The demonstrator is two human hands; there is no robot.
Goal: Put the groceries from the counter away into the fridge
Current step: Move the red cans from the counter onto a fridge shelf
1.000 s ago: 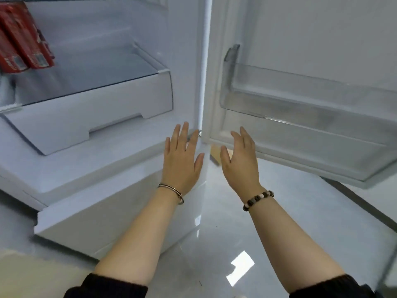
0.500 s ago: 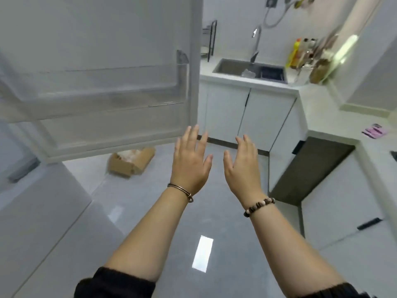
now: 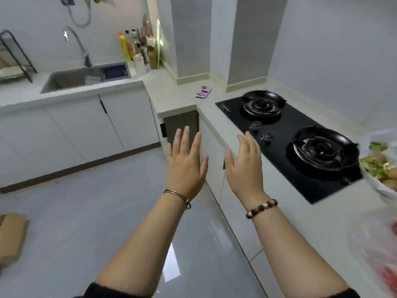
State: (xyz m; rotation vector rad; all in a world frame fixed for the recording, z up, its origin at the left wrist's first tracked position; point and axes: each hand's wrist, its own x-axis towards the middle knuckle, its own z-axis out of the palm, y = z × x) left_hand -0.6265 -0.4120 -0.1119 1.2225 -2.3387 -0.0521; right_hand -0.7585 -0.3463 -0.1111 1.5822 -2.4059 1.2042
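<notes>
Seen from the camera on my head, my left hand [image 3: 185,166] and my right hand [image 3: 245,168] were both raised in front of me above the floor, fingers straight and spread, holding nothing. To my right, a clear plastic bag [image 3: 379,168] of greens and brownish produce sat on the counter [image 3: 318,224], just beside the near burner of the black gas hob [image 3: 279,125]. A second plastic bag [image 3: 382,254] with something red inside lay nearer to me at the frame's edge, too blurred to name. The fridge was out of sight. A small pink packet [image 3: 203,92] lay at the counter's far corner, and the sink [image 3: 73,79] stood well apart across the room. I judged this the fetching step, with nothing picked up yet. The next move called for reaching my right hand across to the nearer bag and gathering its loose neck, since thin plastic would likely sag and could spill.
</notes>
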